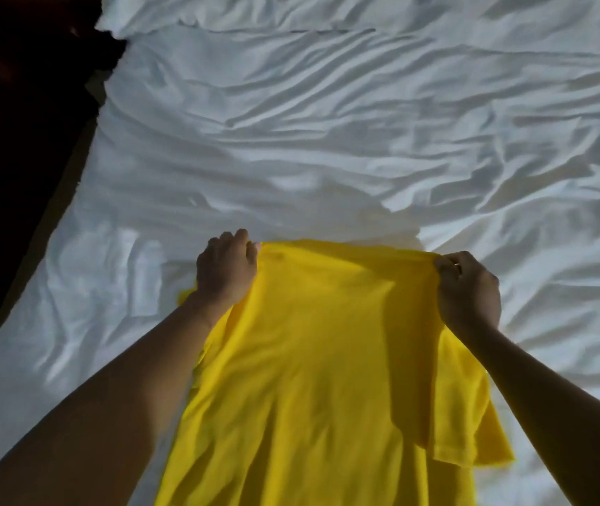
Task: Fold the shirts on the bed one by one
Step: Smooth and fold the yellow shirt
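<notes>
Yellow T-shirt [309, 359] cloth lay closest to the camera and ran up between the two forearms from the bottom of the view. At its far edge, the curled fingers [240, 237] of the left hand [227, 266] pinched one corner, and the fingers [448, 262] of the right hand [468, 286] pinched the other corner. The hands were held well apart, so the edge between them was pulled into an almost straight line; I think this was done to keep the cloth flat and square before laying it down for a fold. That edge seemed a little lifted above the sheet, but I could not tell this surely. One short sleeve [462, 425] hung loose on the right side, under the right forearm, not yet tucked in. Around the shirt spread the wrinkled white bed sheet [327, 122], which gave a wide soft surface for the folding. Beyond the left side of the bed, the floor [6, 140] was dark.
</notes>
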### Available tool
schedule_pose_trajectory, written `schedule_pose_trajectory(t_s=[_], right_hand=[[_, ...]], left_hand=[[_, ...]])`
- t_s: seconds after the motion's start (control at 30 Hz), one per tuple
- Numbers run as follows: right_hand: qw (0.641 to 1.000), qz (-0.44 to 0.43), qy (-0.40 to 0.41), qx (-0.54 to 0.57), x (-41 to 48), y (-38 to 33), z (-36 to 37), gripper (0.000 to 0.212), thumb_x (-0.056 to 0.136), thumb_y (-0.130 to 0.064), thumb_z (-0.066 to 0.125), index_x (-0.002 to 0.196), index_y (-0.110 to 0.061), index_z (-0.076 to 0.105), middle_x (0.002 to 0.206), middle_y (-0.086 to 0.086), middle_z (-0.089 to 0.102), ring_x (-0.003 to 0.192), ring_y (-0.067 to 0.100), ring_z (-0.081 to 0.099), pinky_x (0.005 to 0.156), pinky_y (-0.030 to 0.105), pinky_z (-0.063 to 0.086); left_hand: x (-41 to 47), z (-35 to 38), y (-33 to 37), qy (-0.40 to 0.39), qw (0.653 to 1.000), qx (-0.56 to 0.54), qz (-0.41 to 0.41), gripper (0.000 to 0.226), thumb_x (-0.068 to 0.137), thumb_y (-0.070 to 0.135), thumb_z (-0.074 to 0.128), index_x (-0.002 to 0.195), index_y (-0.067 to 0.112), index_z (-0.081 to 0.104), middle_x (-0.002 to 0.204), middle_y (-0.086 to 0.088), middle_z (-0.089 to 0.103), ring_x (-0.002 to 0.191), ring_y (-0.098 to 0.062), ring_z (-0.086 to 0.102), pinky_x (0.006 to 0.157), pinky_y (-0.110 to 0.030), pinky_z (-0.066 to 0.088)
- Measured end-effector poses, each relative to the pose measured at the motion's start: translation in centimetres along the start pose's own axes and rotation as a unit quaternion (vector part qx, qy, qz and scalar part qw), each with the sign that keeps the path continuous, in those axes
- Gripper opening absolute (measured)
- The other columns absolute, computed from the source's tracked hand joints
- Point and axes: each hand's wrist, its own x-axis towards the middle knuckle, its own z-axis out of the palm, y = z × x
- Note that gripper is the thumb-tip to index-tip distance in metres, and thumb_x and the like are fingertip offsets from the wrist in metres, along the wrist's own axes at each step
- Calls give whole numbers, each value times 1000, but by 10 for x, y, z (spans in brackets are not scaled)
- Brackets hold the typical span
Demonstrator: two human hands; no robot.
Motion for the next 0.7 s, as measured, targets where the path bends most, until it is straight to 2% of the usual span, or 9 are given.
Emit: schedule_pose_trajectory(t_s=[0.1, 0.17, 0.23, 0.33, 0.4, 0.47, 0.57, 0.63, 0.7], right_hand=[[1000, 16, -11, 14, 3, 6, 8, 26, 103, -42, 55, 113, -21, 67, 112, 10, 72, 99, 34, 64, 81, 44, 54], [999, 26, -22, 6, -4, 8, 8, 29, 98, -39, 63, 120, -20, 63, 119, 11, 66, 106, 35, 61, 83, 44, 51], [998, 11, -41, -35, -19, 15, 6, 42, 90, -28, 71, 127, -16, 57, 123, 14, 60, 111, 39, 56, 87, 48, 48], [994, -13, -62, -91, -43, 28, -1, 54, 81, -20, 73, 130, -14, 52, 123, 15, 55, 113, 42, 53, 86, 53, 50], [994, -14, -57, -93, -50, 39, -10, 55, 80, -18, 73, 130, -16, 51, 124, 13, 55, 112, 40, 55, 82, 50, 52], [993, 19, -63, -101, -48, 51, -21, 43, 84, -19, 71, 125, -19, 56, 119, 9, 61, 105, 36, 59, 75, 41, 48], [990, 85, -83, -71, -41, 71, -40, 19, 84, -22, 63, 100, -16, 70, 86, 8, 68, 82, 35, 61, 64, 35, 40], [991, 91, -87, -36, -36, 82, -53, 24, 77, -26, 51, 80, -12, 70, 67, 7, 63, 68, 32, 56, 57, 34, 35], [991, 95, -91, -18, -30, 91, -65, 24, 72, -25, 50, 74, -13, 70, 64, 5, 64, 65, 28, 56, 57, 32, 36]], left_hand=[[-6, 12, 31, 84, 994, 62, 15, 26, 94, 28, 65, 115, 12, 64, 116, -21, 58, 111, -44, 55, 86, -53, 47], [-23, 26, 69, 117, 988, 11, 102, 25, 92, 18, 67, 117, 12, 67, 120, -20, 61, 112, -45, 58, 89, -53, 47], [-49, 48, 113, 86, 972, -78, 206, 26, 87, 11, 67, 113, 11, 70, 117, -20, 64, 109, -43, 61, 91, -53, 51], [-85, 82, 174, 8, 940, -129, 317, 32, 86, 13, 61, 117, 10, 70, 123, -21, 65, 116, -42, 60, 102, -51, 49], [-91, 97, 205, -27, 932, -149, 329, 36, 89, 16, 58, 123, 9, 68, 131, -22, 62, 128, -44, 56, 113, -55, 40], [-86, 106, 226, -59, 935, -157, 311, 45, 88, 20, 58, 132, 10, 64, 143, -22, 56, 141, -44, 45, 121, -59, 29], [-81, 117, 240, -76, 942, -124, 301, 52, 96, 27, 51, 146, 16, 57, 160, -18, 43, 152, -41, 32, 124, -61, 20], [-80, 125, 243, -67, 946, -101, 299, 56, 102, 34, 47, 156, 23, 47, 166, -18, 34, 154, -41, 29, 124, -62, 18], [-80, 132, 246, -67, 951, -75, 293, 58, 106, 43, 42, 162, 30, 36, 170, -18, 25, 156, -41, 22, 125, -62, 13]])
